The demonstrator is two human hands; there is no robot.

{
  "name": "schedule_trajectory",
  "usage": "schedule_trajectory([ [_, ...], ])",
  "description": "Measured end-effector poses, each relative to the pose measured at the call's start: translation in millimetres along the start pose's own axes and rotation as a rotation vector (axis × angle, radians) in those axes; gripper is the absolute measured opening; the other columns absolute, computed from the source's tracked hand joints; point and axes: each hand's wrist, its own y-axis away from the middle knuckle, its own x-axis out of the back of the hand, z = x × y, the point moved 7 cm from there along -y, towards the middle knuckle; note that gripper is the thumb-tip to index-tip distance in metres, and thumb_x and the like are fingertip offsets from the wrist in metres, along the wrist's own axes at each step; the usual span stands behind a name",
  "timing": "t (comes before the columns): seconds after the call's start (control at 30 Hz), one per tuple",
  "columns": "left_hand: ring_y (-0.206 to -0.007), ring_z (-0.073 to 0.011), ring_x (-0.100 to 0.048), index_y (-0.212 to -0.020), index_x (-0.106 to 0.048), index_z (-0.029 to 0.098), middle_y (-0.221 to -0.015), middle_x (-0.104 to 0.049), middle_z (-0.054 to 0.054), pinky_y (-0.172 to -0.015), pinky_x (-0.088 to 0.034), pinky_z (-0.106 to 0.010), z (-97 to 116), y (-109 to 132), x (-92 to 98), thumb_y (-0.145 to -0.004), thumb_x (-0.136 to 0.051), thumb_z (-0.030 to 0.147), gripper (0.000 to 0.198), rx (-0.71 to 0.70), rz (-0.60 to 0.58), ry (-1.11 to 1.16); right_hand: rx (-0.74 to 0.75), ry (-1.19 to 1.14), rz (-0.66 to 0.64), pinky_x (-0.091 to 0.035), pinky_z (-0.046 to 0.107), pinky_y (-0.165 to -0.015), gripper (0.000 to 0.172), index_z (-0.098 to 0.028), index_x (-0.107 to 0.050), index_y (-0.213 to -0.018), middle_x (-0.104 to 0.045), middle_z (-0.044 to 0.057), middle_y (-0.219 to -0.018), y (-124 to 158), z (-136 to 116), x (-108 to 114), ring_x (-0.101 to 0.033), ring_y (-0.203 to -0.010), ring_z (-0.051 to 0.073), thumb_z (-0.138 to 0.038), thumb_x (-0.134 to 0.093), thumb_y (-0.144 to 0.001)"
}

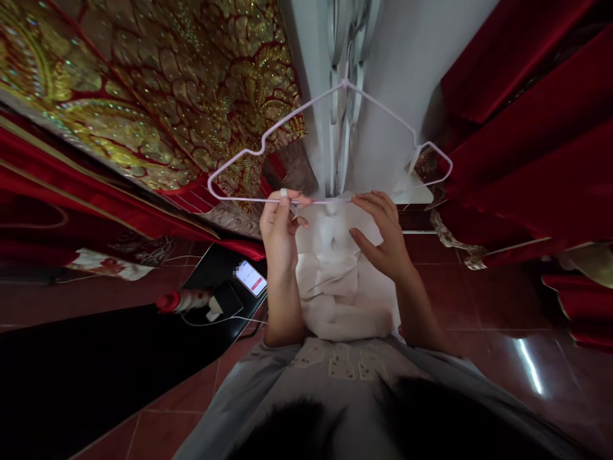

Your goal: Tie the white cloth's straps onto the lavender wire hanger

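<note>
A thin white wire hanger (249, 152) hangs from its hook in front of a white wall. A white cloth (335, 281) is draped over its bottom bar and falls toward my lap. My left hand (280, 230), with a ring on one finger, is closed in a pinch on the bar and the cloth's edge at the left. My right hand (383, 233) rests on the cloth at the bar's right part, fingers curved and gripping the fabric.
Red and gold embroidered garments (158, 89) hang at the left, and dark red garments (531, 128) hang at the right. A lit phone (251, 278), a charger with cable (213, 310) and a red-capped bottle (179, 300) lie on a black surface at lower left. The floor is red tile (502, 319).
</note>
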Motion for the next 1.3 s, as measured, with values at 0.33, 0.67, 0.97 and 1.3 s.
schedule_trajectory([
  [0.33, -0.085, -0.0195, -0.074, -0.095, -0.062, 0.025, -0.080, -0.066, -0.003, -0.054, -0.050, -0.024, -9.1, -2.5, -4.8, -0.095, -0.073, 0.054, 0.032, -0.024, 0.019, -0.032, -0.416, -0.265, 0.402, -0.060, 0.053, -0.099, 0.040, -0.034, -0.063, -0.129, -0.070, 0.008, -0.130, 39.6, 84.6, 25.5, -0.069, -0.116, 0.027, -0.046, -0.069, -0.092],
  [0.67, -0.083, -0.0196, -0.074, -0.093, -0.061, 0.024, -0.076, -0.066, -0.002, -0.052, -0.049, -0.023, -7.4, -4.7, -2.2, -0.093, -0.075, 0.060, 0.039, -0.004, 0.020, -0.063, -0.336, -0.393, 0.525, -0.061, 0.039, -0.084, 0.034, -0.028, -0.062, -0.107, -0.070, 0.003, -0.103, 11.3, 88.4, 15.6, -0.071, -0.092, 0.018, -0.047, -0.079, -0.084],
  [0.97, -0.080, -0.0169, -0.074, -0.093, -0.064, 0.024, -0.078, -0.066, -0.001, -0.058, -0.055, -0.023, -5.2, -5.5, 5.7, -0.097, -0.075, 0.051, 0.030, -0.055, 0.062, -0.045, -0.220, -0.279, 0.330, -0.055, 0.032, -0.062, 0.020, -0.030, -0.079, -0.110, -0.080, 0.000, -0.094, -3.1, 39.9, 35.1, -0.066, -0.067, 0.014, -0.041, -0.072, -0.094],
  [1.3, -0.076, -0.0162, -0.074, -0.093, -0.066, 0.022, -0.075, -0.068, 0.000, -0.055, -0.053, -0.021, -0.6, -3.8, 1.7, -0.090, -0.082, 0.055, 0.037, -0.060, -0.018, 0.025, -0.209, -0.025, 0.381, -0.065, 0.035, -0.077, 0.047, -0.030, -0.064, -0.143, -0.058, 0.011, -0.156, -45.7, 55.6, 85.0, -0.073, -0.102, 0.021, -0.046, -0.067, -0.098],
])
